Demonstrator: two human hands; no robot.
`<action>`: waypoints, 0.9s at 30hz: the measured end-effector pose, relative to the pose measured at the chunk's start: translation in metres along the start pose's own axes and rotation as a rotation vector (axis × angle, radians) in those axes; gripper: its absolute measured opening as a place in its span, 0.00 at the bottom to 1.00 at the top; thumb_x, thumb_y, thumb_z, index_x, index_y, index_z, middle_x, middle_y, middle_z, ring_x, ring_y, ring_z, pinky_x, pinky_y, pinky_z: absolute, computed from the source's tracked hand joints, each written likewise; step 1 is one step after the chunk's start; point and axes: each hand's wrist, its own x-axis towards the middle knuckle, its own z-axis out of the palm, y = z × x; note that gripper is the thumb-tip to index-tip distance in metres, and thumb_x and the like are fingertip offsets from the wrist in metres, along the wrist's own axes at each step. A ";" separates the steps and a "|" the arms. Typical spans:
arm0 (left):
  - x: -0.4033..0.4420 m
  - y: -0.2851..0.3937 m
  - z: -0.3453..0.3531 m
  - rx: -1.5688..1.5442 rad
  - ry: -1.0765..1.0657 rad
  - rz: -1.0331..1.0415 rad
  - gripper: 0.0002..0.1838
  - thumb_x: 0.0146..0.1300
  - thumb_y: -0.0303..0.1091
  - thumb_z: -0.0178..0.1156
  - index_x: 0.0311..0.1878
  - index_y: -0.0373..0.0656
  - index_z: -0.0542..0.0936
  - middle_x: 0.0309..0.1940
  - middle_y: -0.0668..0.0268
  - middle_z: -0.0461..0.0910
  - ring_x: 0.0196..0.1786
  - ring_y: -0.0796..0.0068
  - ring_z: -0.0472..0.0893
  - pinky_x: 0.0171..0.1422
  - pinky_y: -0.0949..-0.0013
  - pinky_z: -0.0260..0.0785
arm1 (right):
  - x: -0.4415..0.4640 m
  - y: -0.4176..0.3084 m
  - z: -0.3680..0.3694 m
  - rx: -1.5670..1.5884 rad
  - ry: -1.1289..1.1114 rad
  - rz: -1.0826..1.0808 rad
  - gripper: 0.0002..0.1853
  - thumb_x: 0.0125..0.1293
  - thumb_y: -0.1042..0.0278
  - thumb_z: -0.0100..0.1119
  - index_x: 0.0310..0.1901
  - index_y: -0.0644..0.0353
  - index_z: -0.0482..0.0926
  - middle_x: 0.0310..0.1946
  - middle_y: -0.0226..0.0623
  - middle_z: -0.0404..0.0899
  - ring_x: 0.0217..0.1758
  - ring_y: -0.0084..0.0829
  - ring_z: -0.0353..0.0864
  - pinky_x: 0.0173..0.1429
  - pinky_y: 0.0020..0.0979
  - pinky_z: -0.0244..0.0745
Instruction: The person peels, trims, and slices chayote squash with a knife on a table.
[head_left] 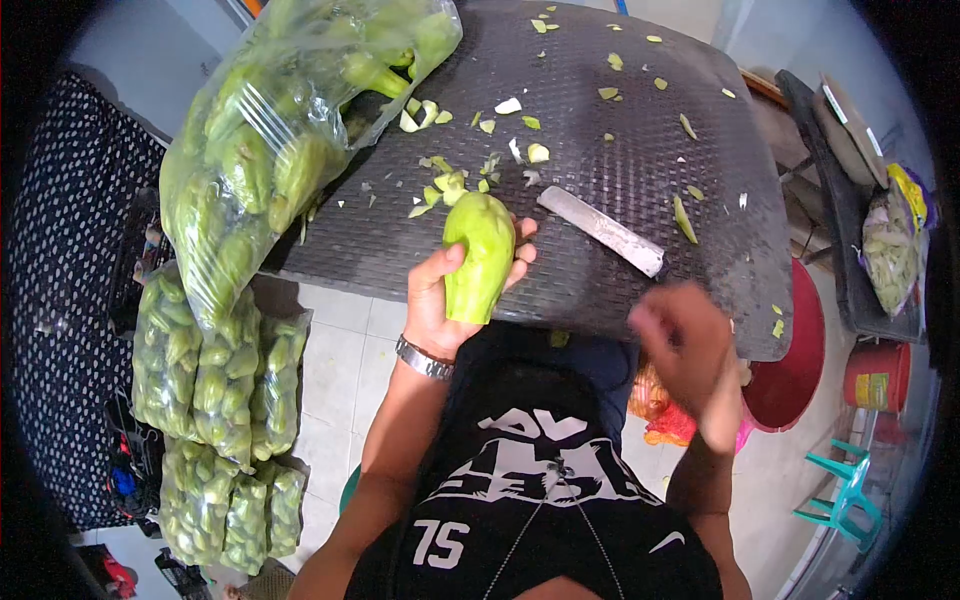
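A pale green chayote (478,250) rests in my left hand (440,300), whose fingers wrap round it at the table's near edge. My right hand (680,330) is blurred near the table's front edge, below the handle end of a cleaver-like knife (602,231); its fingers are smeared by motion. The knife lies on the dark woven-pattern table (590,150), apart from both hands. Green and white peelings (450,187) lie just beyond the chayote. A large clear plastic bag of chayotes (270,150) slumps over the table's left side.
Several filled plastic bags (225,370) are stacked on the floor at left. At right are a dark red tub (795,350), a red bucket (878,376), a green stool (845,495) and a shelf (850,220) bearing a bag of produce (890,250). Scraps dot the table.
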 end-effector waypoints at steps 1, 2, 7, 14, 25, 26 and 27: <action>0.000 0.001 0.001 0.030 -0.008 0.012 0.45 0.60 0.40 0.72 0.74 0.28 0.63 0.71 0.38 0.69 0.66 0.45 0.79 0.72 0.53 0.77 | -0.015 -0.009 -0.004 0.223 -0.216 0.017 0.10 0.67 0.63 0.69 0.44 0.60 0.85 0.32 0.44 0.83 0.36 0.50 0.84 0.44 0.45 0.80; 0.001 0.001 0.001 0.060 -0.020 0.024 0.45 0.60 0.41 0.72 0.74 0.29 0.63 0.70 0.39 0.70 0.64 0.46 0.80 0.70 0.53 0.80 | -0.027 -0.015 0.002 0.223 -0.289 -0.085 0.08 0.69 0.65 0.67 0.42 0.59 0.85 0.31 0.44 0.84 0.35 0.49 0.85 0.43 0.43 0.81; 0.003 -0.002 0.005 -0.100 -0.098 -0.010 0.44 0.59 0.44 0.71 0.73 0.32 0.65 0.64 0.42 0.74 0.58 0.50 0.83 0.47 0.56 0.89 | -0.055 0.027 0.101 0.207 -0.454 0.091 0.18 0.76 0.54 0.57 0.49 0.60 0.86 0.49 0.55 0.84 0.57 0.55 0.82 0.61 0.50 0.77; -0.002 -0.003 0.009 0.026 -0.058 -0.026 0.45 0.57 0.47 0.72 0.72 0.32 0.65 0.61 0.43 0.75 0.52 0.53 0.85 0.41 0.59 0.90 | -0.028 0.089 0.193 0.164 -0.479 0.115 0.26 0.78 0.46 0.51 0.65 0.56 0.80 0.63 0.57 0.78 0.69 0.61 0.74 0.76 0.53 0.65; -0.010 0.004 0.002 0.020 0.047 0.015 0.40 0.64 0.48 0.66 0.71 0.30 0.68 0.58 0.40 0.77 0.51 0.48 0.86 0.37 0.58 0.90 | -0.039 -0.001 0.080 0.186 -0.325 -0.176 0.15 0.72 0.60 0.64 0.50 0.62 0.88 0.49 0.50 0.88 0.52 0.50 0.87 0.58 0.44 0.81; -0.009 0.005 0.003 -0.011 0.048 0.012 0.39 0.65 0.48 0.66 0.70 0.30 0.68 0.58 0.39 0.77 0.50 0.48 0.86 0.37 0.58 0.90 | -0.034 -0.014 0.061 0.234 -0.330 -0.189 0.13 0.71 0.62 0.65 0.49 0.63 0.88 0.48 0.50 0.88 0.50 0.48 0.88 0.56 0.42 0.82; -0.010 0.005 0.002 0.023 0.061 0.027 0.39 0.66 0.50 0.65 0.71 0.31 0.68 0.59 0.40 0.76 0.51 0.49 0.85 0.38 0.59 0.90 | -0.027 -0.021 0.048 0.281 -0.333 -0.205 0.12 0.70 0.64 0.66 0.48 0.63 0.88 0.47 0.50 0.88 0.48 0.46 0.89 0.53 0.41 0.83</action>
